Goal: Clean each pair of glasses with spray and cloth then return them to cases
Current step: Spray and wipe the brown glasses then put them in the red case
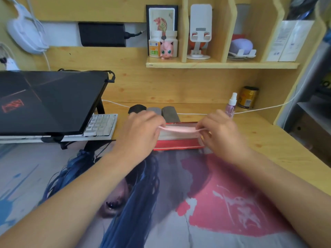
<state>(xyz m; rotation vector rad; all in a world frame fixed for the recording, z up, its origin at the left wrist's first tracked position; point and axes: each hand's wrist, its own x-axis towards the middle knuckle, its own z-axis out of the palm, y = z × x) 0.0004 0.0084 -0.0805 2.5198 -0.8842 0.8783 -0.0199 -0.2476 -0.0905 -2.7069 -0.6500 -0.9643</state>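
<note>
Both hands (pixel 143 129) (pixel 220 131) pinching pink cloth (pixel 177 130), wooden desk (pixel 250 129)

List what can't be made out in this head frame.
- Glasses: none visible; the pink cloth and both hands cover the open red case.
- Cases behind: left hand hides their near ends.
- Spray bottle: base behind right hand; label too small.

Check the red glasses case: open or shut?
Open: the red case shows its pale lining, with both hands stretching a pink cloth over it.
</note>
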